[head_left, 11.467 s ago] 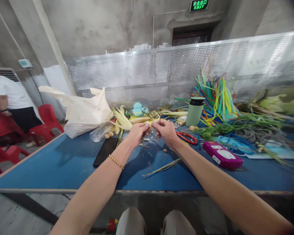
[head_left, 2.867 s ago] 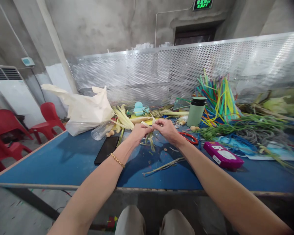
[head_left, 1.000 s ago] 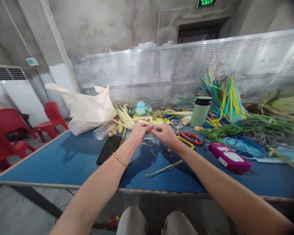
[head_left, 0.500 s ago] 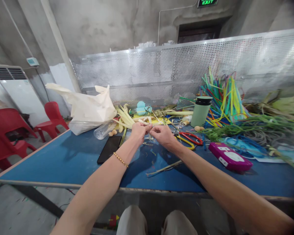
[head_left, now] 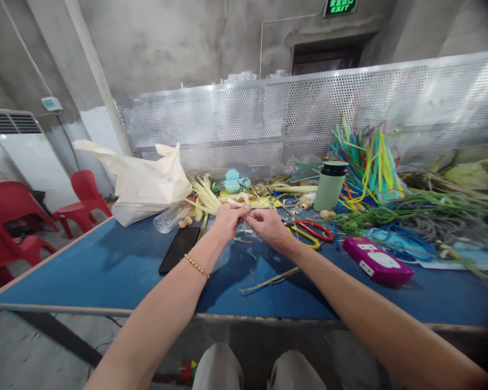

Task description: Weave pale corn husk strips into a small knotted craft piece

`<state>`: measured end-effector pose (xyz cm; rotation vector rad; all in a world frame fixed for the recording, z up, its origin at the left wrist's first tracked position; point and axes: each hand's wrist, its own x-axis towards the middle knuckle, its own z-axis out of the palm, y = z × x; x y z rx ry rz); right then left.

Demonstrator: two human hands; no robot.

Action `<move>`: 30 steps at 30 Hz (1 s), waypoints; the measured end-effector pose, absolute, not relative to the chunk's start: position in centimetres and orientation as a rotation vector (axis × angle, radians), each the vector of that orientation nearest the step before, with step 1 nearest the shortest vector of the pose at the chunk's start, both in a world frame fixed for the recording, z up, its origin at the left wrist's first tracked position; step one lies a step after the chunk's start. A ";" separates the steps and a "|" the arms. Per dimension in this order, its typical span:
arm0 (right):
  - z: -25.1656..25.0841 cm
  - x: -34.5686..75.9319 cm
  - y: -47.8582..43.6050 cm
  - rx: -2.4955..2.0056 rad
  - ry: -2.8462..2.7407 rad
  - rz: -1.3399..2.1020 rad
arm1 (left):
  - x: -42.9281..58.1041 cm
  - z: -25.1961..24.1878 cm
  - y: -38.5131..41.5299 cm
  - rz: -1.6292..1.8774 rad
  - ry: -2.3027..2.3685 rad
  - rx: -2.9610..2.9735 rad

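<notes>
The left hand (head_left: 230, 219) pinches a pale husk strip (head_left: 246, 200) between thumb and forefinger, its free parts rising just beyond the fingertips. The right hand (head_left: 266, 226) is beside it, nearly touching, thumb and forefinger closed on what appears to be the near part of the same strip; the exact hold is too small to read.

The piece looks partly worked: it is bent at the fingers, but loose ends stick out, so it seems unfinished. Whether a knot or fold has been made cannot be told.

Beyond the left hand and to its left lies a bundle of pale husk leaves (head_left: 205, 196), apparently unused. Small scraps (head_left: 243, 239) lie below the two hands, and a dry stalk (head_left: 264, 284) nearer the person. Scissors with red and yellow handles (head_left: 330, 236) rest just right of the right hand.
</notes>
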<state>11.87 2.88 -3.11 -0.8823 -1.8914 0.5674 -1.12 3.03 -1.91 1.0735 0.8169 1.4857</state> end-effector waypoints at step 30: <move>-2.1 12.4 2.8 -0.903 -2.038 0.386 | -1.3 -1.9 3.2 1.478 0.896 1.166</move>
